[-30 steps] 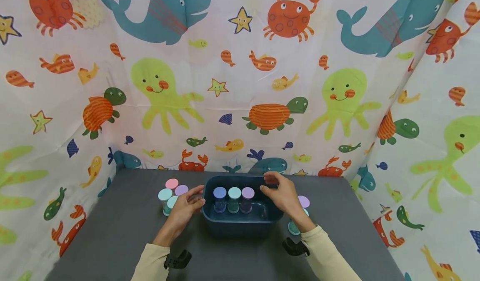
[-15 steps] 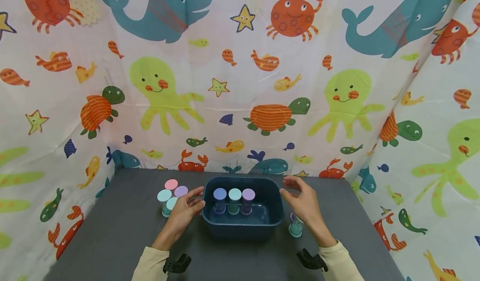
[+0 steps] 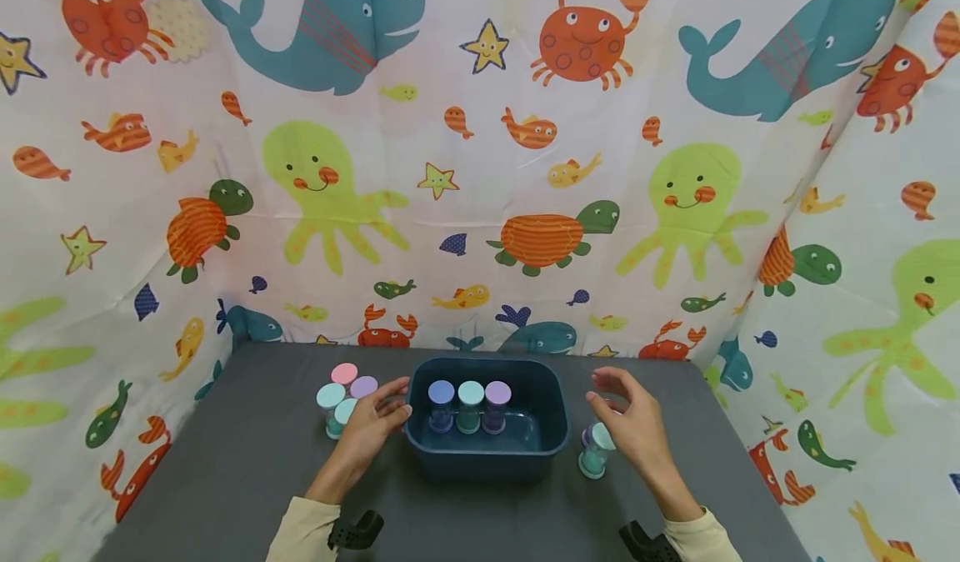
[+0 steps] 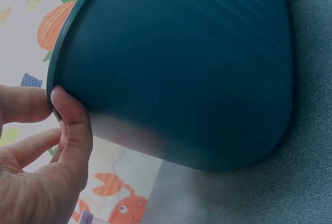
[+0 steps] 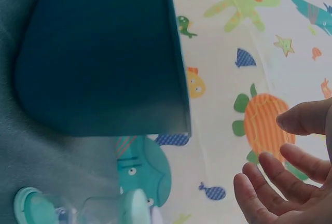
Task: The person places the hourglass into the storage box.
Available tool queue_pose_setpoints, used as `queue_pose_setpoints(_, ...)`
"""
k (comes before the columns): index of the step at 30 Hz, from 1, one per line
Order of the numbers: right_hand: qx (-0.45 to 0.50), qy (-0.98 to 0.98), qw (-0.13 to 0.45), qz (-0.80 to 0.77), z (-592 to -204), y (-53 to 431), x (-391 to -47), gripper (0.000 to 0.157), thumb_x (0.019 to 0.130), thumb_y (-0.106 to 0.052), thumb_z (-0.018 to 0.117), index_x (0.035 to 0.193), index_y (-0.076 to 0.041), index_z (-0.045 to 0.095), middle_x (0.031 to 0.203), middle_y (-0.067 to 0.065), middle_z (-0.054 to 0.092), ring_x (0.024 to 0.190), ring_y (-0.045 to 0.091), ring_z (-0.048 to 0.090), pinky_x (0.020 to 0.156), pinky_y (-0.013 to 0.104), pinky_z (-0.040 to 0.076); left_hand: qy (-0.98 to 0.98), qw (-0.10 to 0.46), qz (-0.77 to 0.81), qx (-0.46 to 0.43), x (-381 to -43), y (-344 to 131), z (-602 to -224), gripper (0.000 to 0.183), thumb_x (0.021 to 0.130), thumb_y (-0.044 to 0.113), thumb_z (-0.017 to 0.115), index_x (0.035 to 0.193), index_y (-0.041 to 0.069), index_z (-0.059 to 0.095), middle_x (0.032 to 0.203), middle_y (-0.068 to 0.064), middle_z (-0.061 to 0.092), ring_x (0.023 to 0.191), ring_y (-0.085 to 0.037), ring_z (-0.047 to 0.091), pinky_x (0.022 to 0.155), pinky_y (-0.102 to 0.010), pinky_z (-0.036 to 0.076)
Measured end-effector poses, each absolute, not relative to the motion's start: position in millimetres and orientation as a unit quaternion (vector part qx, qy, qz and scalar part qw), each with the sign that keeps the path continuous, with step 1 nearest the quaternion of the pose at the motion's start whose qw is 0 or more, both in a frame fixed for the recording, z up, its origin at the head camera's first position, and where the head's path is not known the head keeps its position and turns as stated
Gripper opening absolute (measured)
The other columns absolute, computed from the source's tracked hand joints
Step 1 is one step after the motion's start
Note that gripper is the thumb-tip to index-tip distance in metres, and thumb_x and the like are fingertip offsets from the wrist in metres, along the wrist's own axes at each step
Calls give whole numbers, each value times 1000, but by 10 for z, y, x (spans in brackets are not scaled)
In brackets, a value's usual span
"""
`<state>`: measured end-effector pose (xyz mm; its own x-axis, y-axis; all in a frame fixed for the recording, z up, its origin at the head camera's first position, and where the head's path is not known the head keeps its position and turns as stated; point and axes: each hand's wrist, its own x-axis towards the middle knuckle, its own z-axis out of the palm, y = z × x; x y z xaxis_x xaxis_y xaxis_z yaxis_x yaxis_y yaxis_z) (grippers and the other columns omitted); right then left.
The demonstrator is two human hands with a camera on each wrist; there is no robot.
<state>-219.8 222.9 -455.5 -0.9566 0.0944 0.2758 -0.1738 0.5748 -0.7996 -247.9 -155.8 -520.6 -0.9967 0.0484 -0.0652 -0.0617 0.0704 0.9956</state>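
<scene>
A dark blue plastic bin (image 3: 487, 464) stands on the table. Inside it, three sand timers stand in a row: one blue-capped (image 3: 441, 393), one mint-capped (image 3: 470, 393) and one purple-capped (image 3: 497, 393). My left hand (image 3: 365, 430) holds the bin's left rim; in the left wrist view its thumb and finger (image 4: 72, 115) pinch that rim. Right of the bin, my right hand (image 3: 636, 429) hovers with loosely bent fingers and holds nothing. Just below it stands a mint sand timer (image 3: 595, 454), partly covering a purple one (image 3: 586, 436).
Left of the bin, behind my left hand, is a cluster of sand timers with pink (image 3: 344, 373), purple (image 3: 363, 387) and mint (image 3: 330, 395) caps. A sea-animal printed curtain (image 3: 480, 253) closes off the grey table (image 3: 247, 454) at the back and sides.
My right hand has drawn out of the bin's right end and moved right, past the rim, uncovering the mint timer there. The left hand keeps its place on the rim.
</scene>
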Motion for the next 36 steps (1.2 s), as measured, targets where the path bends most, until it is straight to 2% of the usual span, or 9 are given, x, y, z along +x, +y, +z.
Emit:
queue_pose_setpoints(4,1,-868,152,473,-4630,2291,-2154,31,93,-20,68,122,-12,62,119,6,67,111,23,63,85,9,47,729,44,683,2,-2456,-1566,-5192,49,94,4,61,142,7,50,136,-19,53,103,-21,59,75,-25,53)
queue_pose_setpoints(7,-3,-862,162,479,-4681,2341,-2143,31,93,-19,68,122,-10,62,119,8,67,111,24,62,83,4,44,728,35,685,-2,-2457,-1570,-5171,49,94,4,62,141,7,51,135,-19,54,102,-21,59,74,-25,53)
queue_pose_setpoints(13,-31,-871,156,464,-4813,2507,-2110,33,92,-23,69,123,-12,61,120,7,66,109,16,62,81,5,46,724,33,689,-6,-2451,-1560,-5197,49,93,4,63,141,8,51,136,-18,54,103,-20,59,74,-26,53)
queue_pose_setpoints(20,-66,-870,136,469,-4933,2632,-2067,37,93,-26,68,125,-11,59,124,10,64,112,22,60,79,4,44,724,35,689,2,-2464,-1566,-5254,49,93,5,63,141,8,52,133,-17,56,102,-19,60,75,-26,54)
queue_pose_setpoints(26,-60,-856,107,503,-5048,2641,-2065,49,92,-27,69,135,-11,50,134,6,54,113,4,53,83,6,43,725,32,688,-8,-2478,-1582,-5260,49,92,3,63,140,9,53,133,-16,57,103,-20,60,75,-26,54)
queue_pose_setpoints(28,-60,-847,95,519,-5094,2624,-2058,56,92,-26,70,139,-12,45,139,6,49,117,6,49,85,7,42,724,33,688,-11,-2470,-1580,-5245,49,92,3,63,140,9,53,134,-16,56,104,-21,60,75,-26,54)
queue_pose_setpoints(31,-75,-834,84,541,-5150,2588,-2038,64,90,-26,72,144,-13,39,144,9,44,127,17,45,98,22,41,726,38,686,-9,-2452,-1569,-5218,49,93,4,63,141,8,52,135,-18,55,106,-22,59,76,-26,54)
queue_pose_setpoints(35,-102,-808,80,575,-5217,2529,-2036,69,90,-22,72,146,-12,33,146,12,41,130,22,42,99,28,37,727,40,686,-5,-2460,-1565,-5214,49,93,4,62,141,8,51,136,-19,54,105,-21,59,75,-25,54)
queue_pose_setpoints(36,-105,-800,82,586,-5236,2513,-2037,70,90,-20,72,147,-11,33,146,12,40,130,23,42,97,25,37,727,39,685,-4,-2469,-1567,-5225,49,93,4,62,141,8,51,136,-19,54,105,-20,59,75,-25,54)
